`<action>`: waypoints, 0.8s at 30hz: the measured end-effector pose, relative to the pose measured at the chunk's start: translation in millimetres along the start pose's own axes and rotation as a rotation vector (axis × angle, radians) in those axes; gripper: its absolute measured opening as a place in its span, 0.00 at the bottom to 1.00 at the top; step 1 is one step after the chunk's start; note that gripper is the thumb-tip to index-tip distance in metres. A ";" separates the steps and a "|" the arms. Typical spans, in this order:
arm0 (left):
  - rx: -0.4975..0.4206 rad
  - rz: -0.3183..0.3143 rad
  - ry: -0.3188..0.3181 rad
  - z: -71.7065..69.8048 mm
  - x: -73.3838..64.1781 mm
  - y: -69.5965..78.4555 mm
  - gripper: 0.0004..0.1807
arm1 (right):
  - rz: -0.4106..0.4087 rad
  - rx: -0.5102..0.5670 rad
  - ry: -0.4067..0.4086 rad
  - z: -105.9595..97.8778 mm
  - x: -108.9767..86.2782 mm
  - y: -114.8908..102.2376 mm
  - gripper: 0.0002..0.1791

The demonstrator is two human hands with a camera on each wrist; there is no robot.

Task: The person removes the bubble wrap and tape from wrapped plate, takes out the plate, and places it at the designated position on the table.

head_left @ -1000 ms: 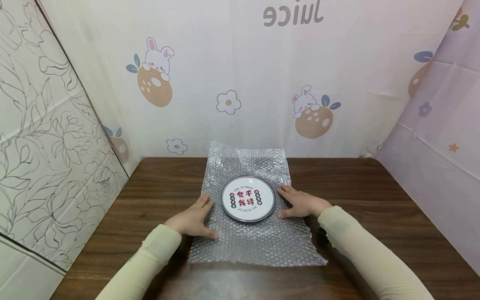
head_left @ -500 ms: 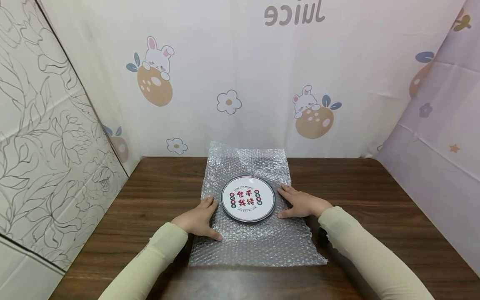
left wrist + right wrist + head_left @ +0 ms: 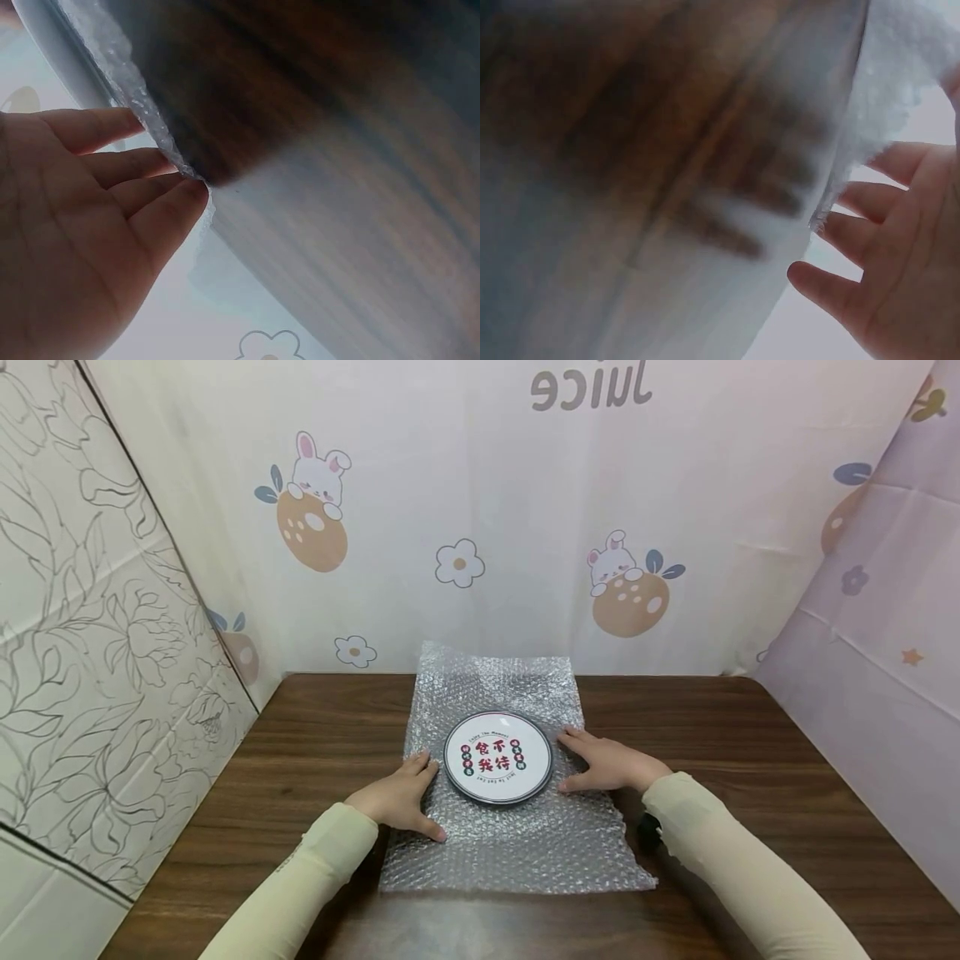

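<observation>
A round white plate (image 3: 498,758) with a dark rim and red and green printed characters lies face up on a sheet of bubble wrap (image 3: 517,852). My left hand (image 3: 401,797) rests on the sheet's left edge, fingers spread, just left of the plate. In the left wrist view the fingertips of that hand (image 3: 90,202) touch the edge of the bubble wrap (image 3: 142,97). On the other side my right hand (image 3: 611,764) lies with straight fingers on the sheet's right edge, close to the plate's rim. The right wrist view has its fingers (image 3: 855,236) at the wrap's edge.
The sheet lies on a dark brown wooden table (image 3: 330,718). A white curtain (image 3: 517,510) printed with rabbits and flowers hangs behind the table's far edge. A flower-patterned panel (image 3: 97,610) stands at the left.
My left hand has slid slightly right, closer to the plate, and then stayed there. The right hand, plate and bubble wrap have hardly moved.
</observation>
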State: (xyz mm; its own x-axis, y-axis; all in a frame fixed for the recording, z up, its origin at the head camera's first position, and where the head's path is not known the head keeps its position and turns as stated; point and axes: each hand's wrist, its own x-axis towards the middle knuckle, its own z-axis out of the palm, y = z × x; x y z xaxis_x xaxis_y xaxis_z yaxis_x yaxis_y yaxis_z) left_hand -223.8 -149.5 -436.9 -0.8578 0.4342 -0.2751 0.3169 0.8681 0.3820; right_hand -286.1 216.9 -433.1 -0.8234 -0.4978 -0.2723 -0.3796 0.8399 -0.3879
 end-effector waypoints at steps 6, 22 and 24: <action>0.004 0.004 0.002 0.3 0.3 -0.3 0.65 | -0.077 0.002 0.131 -12.3 -4.0 -5.5 0.43; -0.009 -0.006 -0.006 -1.1 -0.7 0.6 0.65 | -0.058 0.231 0.352 -43.6 5.2 -41.8 0.25; -0.008 -0.002 -0.005 -0.9 -0.6 0.8 0.65 | -0.056 0.264 0.359 -41.3 8.8 -44.7 0.25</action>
State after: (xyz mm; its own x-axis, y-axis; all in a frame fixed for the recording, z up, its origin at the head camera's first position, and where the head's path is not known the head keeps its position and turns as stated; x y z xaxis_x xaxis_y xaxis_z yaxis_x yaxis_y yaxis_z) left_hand -223.5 -149.3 -435.6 -0.8565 0.4336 -0.2801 0.3118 0.8670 0.3887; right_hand -293.8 183.9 -381.8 -0.9165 -0.3953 0.0607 -0.3457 0.7066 -0.6174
